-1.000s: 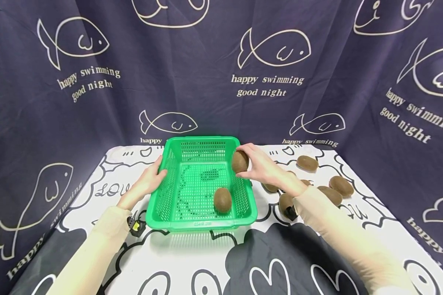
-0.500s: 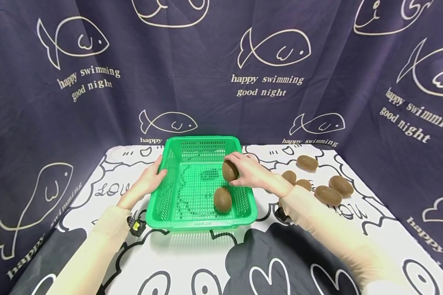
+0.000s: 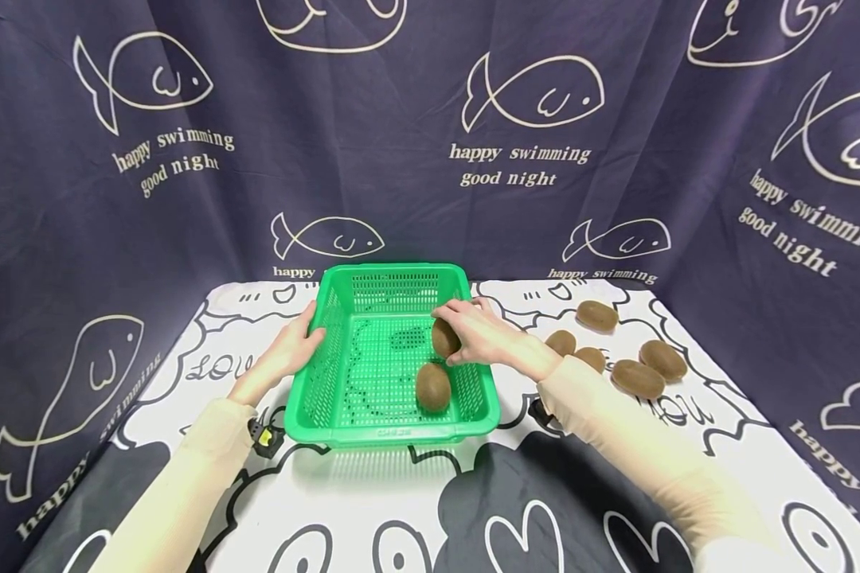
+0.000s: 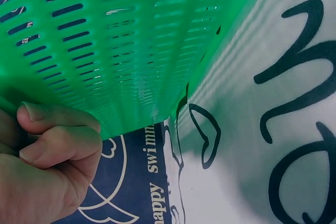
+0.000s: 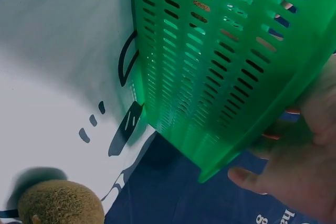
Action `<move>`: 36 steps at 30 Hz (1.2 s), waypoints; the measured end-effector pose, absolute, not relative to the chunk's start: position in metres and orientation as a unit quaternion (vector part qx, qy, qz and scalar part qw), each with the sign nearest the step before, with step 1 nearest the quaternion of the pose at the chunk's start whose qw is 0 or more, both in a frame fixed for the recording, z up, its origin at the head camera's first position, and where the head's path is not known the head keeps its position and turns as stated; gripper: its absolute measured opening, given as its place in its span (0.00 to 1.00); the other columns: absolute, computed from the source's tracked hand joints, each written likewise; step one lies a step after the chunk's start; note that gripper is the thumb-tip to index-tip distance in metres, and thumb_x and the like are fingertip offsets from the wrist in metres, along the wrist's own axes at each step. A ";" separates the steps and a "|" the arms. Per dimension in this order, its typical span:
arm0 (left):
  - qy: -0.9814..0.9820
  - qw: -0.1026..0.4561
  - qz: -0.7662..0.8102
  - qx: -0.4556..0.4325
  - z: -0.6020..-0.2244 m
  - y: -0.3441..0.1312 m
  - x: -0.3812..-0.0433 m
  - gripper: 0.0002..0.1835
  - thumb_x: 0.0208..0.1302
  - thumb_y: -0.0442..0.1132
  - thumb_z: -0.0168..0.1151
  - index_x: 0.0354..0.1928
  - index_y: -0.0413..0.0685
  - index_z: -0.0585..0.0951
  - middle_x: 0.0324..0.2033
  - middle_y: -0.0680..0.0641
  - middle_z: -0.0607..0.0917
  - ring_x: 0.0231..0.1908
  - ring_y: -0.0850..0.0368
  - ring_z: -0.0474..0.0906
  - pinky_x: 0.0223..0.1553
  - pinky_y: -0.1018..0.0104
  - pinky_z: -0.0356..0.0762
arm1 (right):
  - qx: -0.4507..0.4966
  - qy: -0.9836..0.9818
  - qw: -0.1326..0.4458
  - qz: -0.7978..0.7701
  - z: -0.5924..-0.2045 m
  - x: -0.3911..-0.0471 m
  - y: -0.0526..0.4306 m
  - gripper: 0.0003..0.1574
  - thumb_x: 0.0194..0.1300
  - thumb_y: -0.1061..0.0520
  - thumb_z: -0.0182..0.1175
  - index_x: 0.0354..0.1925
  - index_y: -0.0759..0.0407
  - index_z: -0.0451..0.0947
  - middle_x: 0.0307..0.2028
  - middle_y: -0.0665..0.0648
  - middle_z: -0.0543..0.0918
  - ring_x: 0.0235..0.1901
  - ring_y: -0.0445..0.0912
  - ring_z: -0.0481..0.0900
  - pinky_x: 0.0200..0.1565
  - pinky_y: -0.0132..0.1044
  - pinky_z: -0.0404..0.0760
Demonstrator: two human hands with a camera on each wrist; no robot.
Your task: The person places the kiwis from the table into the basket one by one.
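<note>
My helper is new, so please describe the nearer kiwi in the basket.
Find the green basket. Inside, toward its near right corner, a brown oval kiwi lies. The right hand holds the other kiwi just behind; this one is not held.

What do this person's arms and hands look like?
The left hand and right hand are bare, without gloves. The left sleeve and right sleeve are long, plain and cream. A small black device with a yellow patch shows beside the left one, a dark device by the right; their fastening is hidden.
</note>
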State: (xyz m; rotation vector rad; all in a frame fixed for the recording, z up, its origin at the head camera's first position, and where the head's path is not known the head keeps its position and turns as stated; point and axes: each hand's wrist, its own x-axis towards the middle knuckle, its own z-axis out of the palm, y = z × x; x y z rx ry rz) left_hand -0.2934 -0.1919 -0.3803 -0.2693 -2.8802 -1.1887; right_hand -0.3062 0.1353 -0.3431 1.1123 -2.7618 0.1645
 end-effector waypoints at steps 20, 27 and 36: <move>-0.920 0.005 -0.382 -0.089 -0.381 -0.192 -0.293 0.36 0.72 0.37 0.43 0.75 0.36 0.42 0.69 0.27 0.59 0.64 0.31 0.65 0.66 0.40 0.62 | 0.348 -0.906 0.181 0.160 -0.331 -0.300 0.178 0.23 0.57 0.54 0.65 0.50 0.62 0.79 0.48 0.61 0.83 0.53 0.57 0.77 0.55 0.57 0.71; -0.920 0.011 -0.383 -0.087 -0.378 -0.192 -0.292 0.36 0.71 0.38 0.43 0.75 0.37 0.44 0.68 0.27 0.61 0.63 0.31 0.66 0.65 0.40 0.63 | 0.314 -0.912 0.187 0.187 -0.330 -0.299 0.222 0.23 0.56 0.58 0.65 0.50 0.67 0.77 0.47 0.65 0.82 0.52 0.60 0.76 0.58 0.53 0.72; -0.920 0.003 -0.382 -0.085 -0.378 -0.192 -0.292 0.36 0.72 0.38 0.43 0.75 0.36 0.43 0.68 0.26 0.60 0.64 0.31 0.65 0.66 0.40 0.62 | 0.295 -0.942 0.076 0.140 -0.356 -0.306 0.251 0.38 0.49 0.58 0.71 0.57 0.71 0.73 0.55 0.71 0.78 0.57 0.63 0.74 0.63 0.56 0.69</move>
